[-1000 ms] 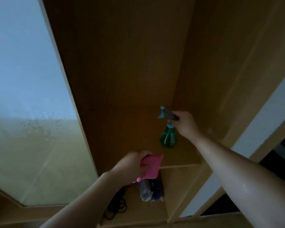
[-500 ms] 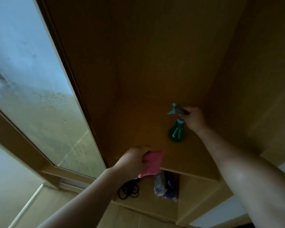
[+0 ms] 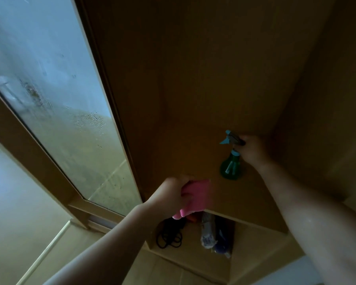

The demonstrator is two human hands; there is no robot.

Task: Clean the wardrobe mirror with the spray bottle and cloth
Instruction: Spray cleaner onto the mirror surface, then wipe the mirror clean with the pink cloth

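Right grip [image 3: 253,151] holds spray bottle [image 3: 230,168]; left grip [image 3: 169,194] seemingly bunches cloth [image 3: 197,196].

Wooden shelf [image 3: 245,204], dim. Green spray bottle [image 3: 230,168] upright toward back right corner. Lower shelf [image 3: 189,258] beneath front edge: black coiled cord [image 3: 169,236] left, wrapped bundle [image 3: 208,233] beside blue item [image 3: 222,246] right.

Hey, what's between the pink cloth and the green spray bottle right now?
Nothing stands there: in the head view, only a bare stretch of the wooden shelf board separates the pink cloth from the green spray bottle.
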